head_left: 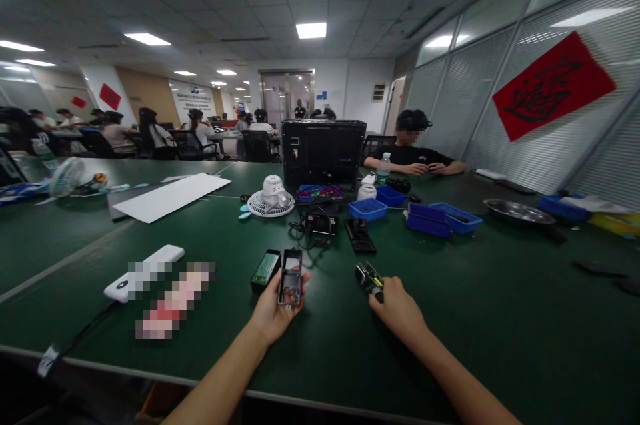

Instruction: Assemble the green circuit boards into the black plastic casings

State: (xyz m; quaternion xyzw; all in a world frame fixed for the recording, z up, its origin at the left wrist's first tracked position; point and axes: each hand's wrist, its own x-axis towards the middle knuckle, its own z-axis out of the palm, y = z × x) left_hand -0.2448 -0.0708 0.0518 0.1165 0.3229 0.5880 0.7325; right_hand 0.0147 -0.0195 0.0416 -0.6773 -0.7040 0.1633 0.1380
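In my left hand (274, 310) I hold a small dark rectangular plastic housing (291, 278), its hollow inner side facing up. Just left of it, on the green table, rests a black case with a green circuit board (266, 268) showing. My right hand (399, 305) grips a small electronic assembly (369, 280) with dark and yellowish-green parts, low over the table or touching it; I cannot tell which. My fingers cover its near end. Beyond my hands lies a black open case piece (360, 236), next to a black box with cables (321, 224).
A black computer case (324, 153) stands at the back. Around it are a white fan part (271, 198), blue trays (368, 209), and a bottle (383, 168). To the left lie a white power bank (173, 254) and a white sheet (173, 197). A person (413, 145) sits across the table.
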